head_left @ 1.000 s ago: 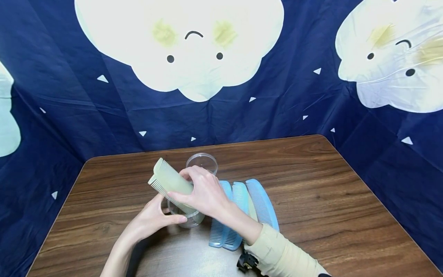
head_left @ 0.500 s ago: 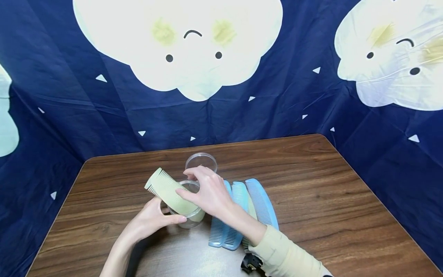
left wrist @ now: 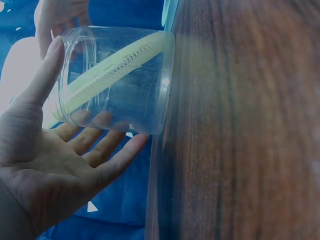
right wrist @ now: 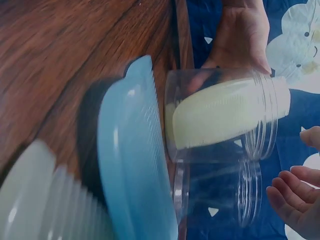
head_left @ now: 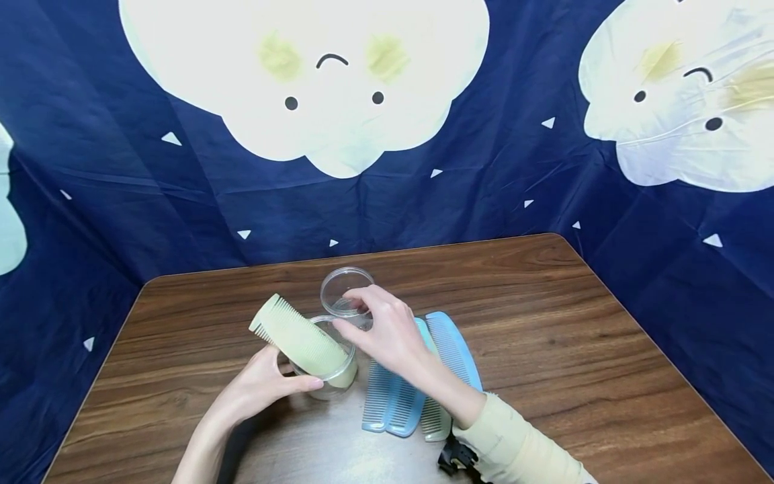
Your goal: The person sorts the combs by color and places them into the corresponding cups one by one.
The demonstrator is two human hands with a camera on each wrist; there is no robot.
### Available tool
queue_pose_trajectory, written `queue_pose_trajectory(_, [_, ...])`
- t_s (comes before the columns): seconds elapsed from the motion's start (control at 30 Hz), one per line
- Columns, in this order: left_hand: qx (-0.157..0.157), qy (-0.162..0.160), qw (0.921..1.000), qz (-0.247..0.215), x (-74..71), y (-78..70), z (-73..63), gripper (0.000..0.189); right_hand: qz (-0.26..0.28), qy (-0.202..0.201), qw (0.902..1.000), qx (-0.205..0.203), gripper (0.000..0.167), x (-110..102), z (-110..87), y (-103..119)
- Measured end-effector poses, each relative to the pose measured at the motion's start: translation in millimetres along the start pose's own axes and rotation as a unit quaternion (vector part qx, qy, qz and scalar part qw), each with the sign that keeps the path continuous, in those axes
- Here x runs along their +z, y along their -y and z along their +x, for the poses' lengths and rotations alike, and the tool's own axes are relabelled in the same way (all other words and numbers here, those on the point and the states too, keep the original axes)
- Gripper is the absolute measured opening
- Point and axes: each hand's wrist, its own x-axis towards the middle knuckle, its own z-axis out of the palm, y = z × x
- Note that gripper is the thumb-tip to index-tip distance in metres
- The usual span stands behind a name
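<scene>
Left grip [head_left: 263, 380] curls round the clear jar [left wrist: 145, 97], thumb at its rim; inside, pale-green combs [head_left: 296, 336] lean out above that hand. Right grip [head_left: 390, 333], fingers loosely bent, pinches nothing near a second jar [right wrist: 215, 195]. Doing this well probably means bracing the loaded jar against tipping while reaching for blue combs [head_left: 410, 407] on the worktop [head_left: 544, 349].

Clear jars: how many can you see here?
2: one jar held by the left hand, and a second jar just beyond it, near the right hand. No others show.
</scene>
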Motion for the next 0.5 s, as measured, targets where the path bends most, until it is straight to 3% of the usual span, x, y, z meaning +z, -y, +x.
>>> queue_pose_trajectory(0.27, [0.005,0.002,1.0,-0.001,-0.6,-0.9,-0.4,0.08,0.011,-0.01,0.9995,0.03,0.033,-14,-6.6,-14])
queue_pose_trajectory(0.5, [0.008,-0.001,1.0,0.005,0.2,-0.4,0.2,0.083,-0.01,-0.003,0.9982,0.059,0.031,-27,-11.6,-27])
